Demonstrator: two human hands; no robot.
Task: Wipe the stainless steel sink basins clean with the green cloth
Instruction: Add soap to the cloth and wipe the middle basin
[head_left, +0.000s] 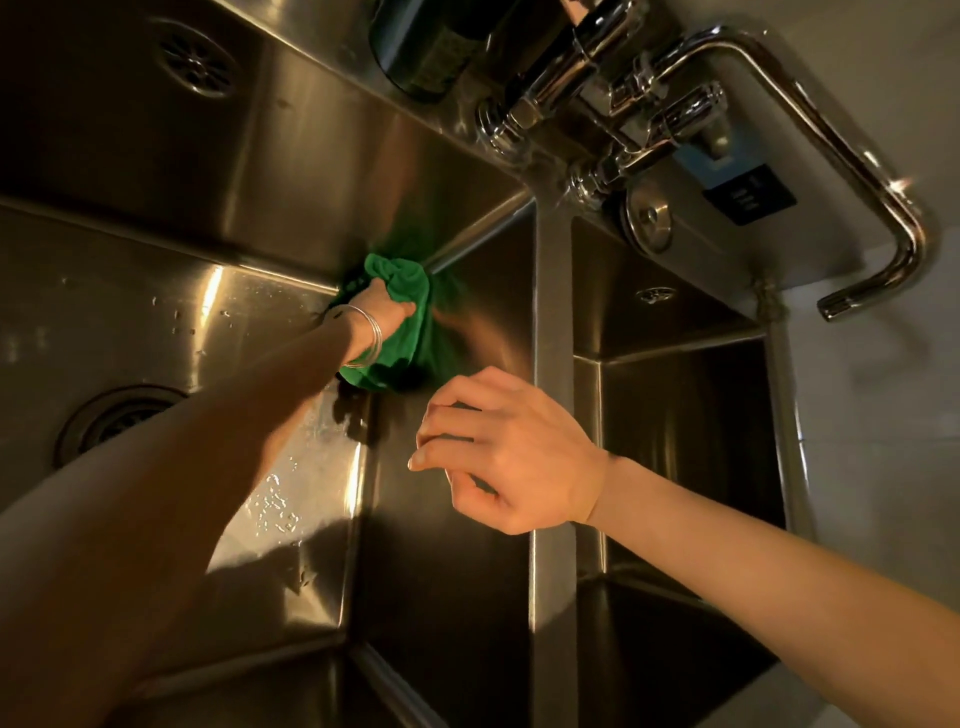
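The left hand (382, 312) clenches a bunched bright green cloth (402, 322) and presses it into the far right corner of the large left stainless steel basin (156, 312), where the back wall, the right wall and the floor meet. A thin silver bangle (371, 332) sits on that wrist. The right hand (506, 452) hovers above the narrow steel divider (551, 415) between the two basins, fingers loosely curled and grasping nothing.

Water droplets (275, 504) bead on the basin floor near the forearm, and the round drain strainer (117, 415) lies to the left, well apart from the cloth. The smaller right basin (675, 415) looks dry. The chrome tap with its curved spout (857, 171) stands at the far right, and a dark bottle (426, 47) rests on the far ledge.

To do this stroke well, I judge the cloth should be pushed tight into the seam so the folds reach the crease, then drawn along the right wall toward the near side in overlapping passes, herding the droplets toward the drain. Spreading the cloth flatter would cover more steel per pass. The free hand could brace on the divider for steadier pressure.
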